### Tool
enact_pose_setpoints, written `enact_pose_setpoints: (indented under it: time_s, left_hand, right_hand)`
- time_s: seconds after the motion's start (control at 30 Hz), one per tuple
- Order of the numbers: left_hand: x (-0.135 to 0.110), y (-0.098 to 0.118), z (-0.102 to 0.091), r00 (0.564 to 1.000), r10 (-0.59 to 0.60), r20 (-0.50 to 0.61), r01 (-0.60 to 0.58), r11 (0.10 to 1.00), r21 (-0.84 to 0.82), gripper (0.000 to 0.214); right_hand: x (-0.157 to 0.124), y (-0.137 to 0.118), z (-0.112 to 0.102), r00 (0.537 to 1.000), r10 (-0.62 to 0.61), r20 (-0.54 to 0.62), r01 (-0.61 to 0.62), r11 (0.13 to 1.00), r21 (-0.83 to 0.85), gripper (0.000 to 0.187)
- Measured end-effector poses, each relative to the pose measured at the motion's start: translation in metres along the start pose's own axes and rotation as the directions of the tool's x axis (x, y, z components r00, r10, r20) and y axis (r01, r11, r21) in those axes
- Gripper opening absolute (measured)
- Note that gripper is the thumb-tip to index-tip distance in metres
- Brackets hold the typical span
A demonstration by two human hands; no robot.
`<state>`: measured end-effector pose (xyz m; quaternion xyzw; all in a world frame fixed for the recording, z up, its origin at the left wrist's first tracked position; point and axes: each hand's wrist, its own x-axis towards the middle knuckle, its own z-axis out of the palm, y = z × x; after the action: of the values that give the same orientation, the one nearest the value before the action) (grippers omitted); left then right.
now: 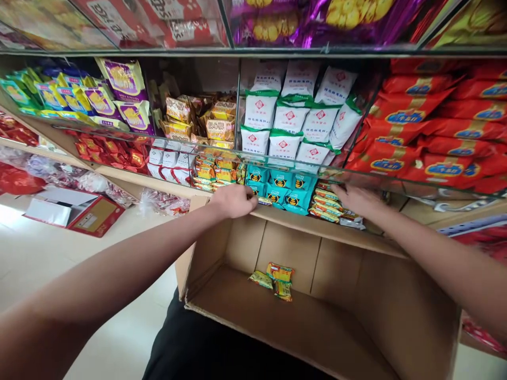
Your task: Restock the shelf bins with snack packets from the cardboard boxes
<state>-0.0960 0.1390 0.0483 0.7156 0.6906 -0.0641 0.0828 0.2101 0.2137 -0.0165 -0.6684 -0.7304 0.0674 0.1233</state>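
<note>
An open cardboard box (336, 316) sits against my lap below a glass-fronted snack shelf. A few small yellow-green snack packets (277, 279) lie at the box's far wall. My left hand (233, 200) is curled at the box's upper edge, fingers closed by a small packet next to the teal packets (279, 192); what it holds is hidden. My right hand (356, 198) lies flat with fingers stretched over a stack of green-orange packets (327, 206) on the lower shelf.
Glass dividers split the shelf into bins: white-green bags (293, 116), red bags (431, 132), gold packets (198, 119), purple-yellow bags (119, 95). A red-and-white carton (75, 211) lies on the pale floor at left.
</note>
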Motion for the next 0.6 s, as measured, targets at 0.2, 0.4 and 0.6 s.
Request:
enact_pose_setpoints:
  time_s: [0.2,0.4,0.6]
  left_hand:
    - [-0.001,0.0,0.004,0.999,0.012,-0.036,-0.013,1.0,-0.012,0.043]
    - [-0.002,-0.004,0.005,0.999,0.013,-0.041,-0.014,1.0,-0.022,0.043]
    - [-0.005,-0.004,0.004,0.997,0.004,-0.075,-0.007,0.999,-0.039,0.043]
  right_hand:
    - [-0.144,-0.038,-0.043,0.772,-0.622,-0.135,0.635,0.767,0.095,0.025]
    - [-0.199,-0.09,0.081,0.839,-0.352,0.416,0.273,0.932,0.239,0.034]
    - [-0.182,-0.092,0.144,0.875,-0.164,0.456,0.129,0.986,0.107,0.028]
